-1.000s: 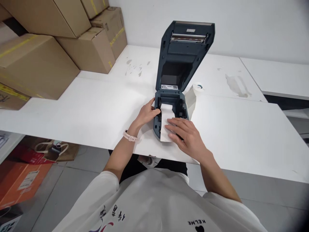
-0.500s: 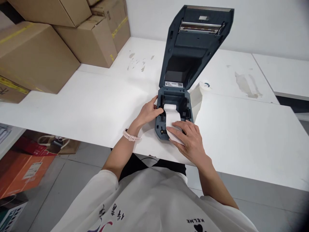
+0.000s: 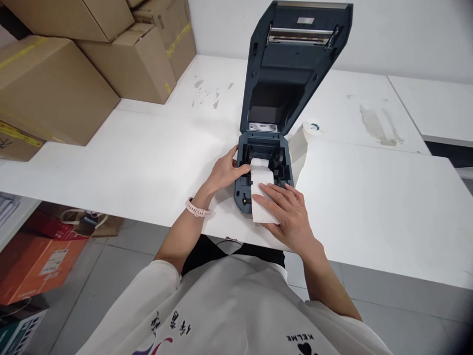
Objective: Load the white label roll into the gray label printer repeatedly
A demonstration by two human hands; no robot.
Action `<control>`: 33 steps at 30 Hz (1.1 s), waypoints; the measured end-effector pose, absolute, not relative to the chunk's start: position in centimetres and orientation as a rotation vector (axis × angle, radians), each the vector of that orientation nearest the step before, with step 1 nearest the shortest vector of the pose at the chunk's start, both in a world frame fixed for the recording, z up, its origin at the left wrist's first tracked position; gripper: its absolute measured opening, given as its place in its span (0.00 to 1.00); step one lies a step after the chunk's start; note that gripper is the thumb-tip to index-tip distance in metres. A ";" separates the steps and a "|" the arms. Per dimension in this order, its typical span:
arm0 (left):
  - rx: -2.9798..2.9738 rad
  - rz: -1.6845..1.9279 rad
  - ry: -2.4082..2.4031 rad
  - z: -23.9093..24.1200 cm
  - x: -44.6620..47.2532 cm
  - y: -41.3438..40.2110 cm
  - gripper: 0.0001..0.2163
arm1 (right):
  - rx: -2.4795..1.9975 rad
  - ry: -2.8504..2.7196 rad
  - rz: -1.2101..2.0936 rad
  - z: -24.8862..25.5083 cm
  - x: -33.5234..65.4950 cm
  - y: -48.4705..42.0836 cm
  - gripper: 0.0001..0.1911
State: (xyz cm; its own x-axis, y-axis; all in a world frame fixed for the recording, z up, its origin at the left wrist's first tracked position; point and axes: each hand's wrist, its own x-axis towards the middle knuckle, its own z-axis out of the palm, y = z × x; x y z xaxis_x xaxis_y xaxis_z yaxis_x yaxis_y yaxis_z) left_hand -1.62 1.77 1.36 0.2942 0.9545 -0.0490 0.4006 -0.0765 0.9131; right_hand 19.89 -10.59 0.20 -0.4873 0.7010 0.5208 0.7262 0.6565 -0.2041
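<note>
On the white table stands a dark blue-grey label printer (image 3: 242, 197) with its lid (image 3: 288, 74) tilted up. A white label roll (image 3: 259, 162) sits inside between black holders, and its paper strip (image 3: 261, 212) runs out over the printer's front. My left hand (image 3: 226, 171) is closed on the printer's left side, thumb over the rim near the roll and fingers along the outer wall. My right hand (image 3: 290, 214) has its fingers on top of the strip and its thumb below the strip's front end, holding the paper. Part of the strip is hidden under those fingers.
Behind the printer on its right lies a loose paper strip (image 3: 298, 148) with a small roll end. Cardboard boxes (image 3: 55, 88) are stacked at the table's left. Lower left, an orange box (image 3: 40, 268) and a paper bag (image 3: 107, 226) rest below table height.
The strip's front end, curled under my right hand before, now lies flatter and straighter over the printer's front edge. My left hand keeps its place on the printer's side.
</note>
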 end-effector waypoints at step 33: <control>2.654 1.054 0.913 -0.4 0.7 -14.1 0.25 | -1.103 -1.442 0.934 13.9 24.1 11.9 0.34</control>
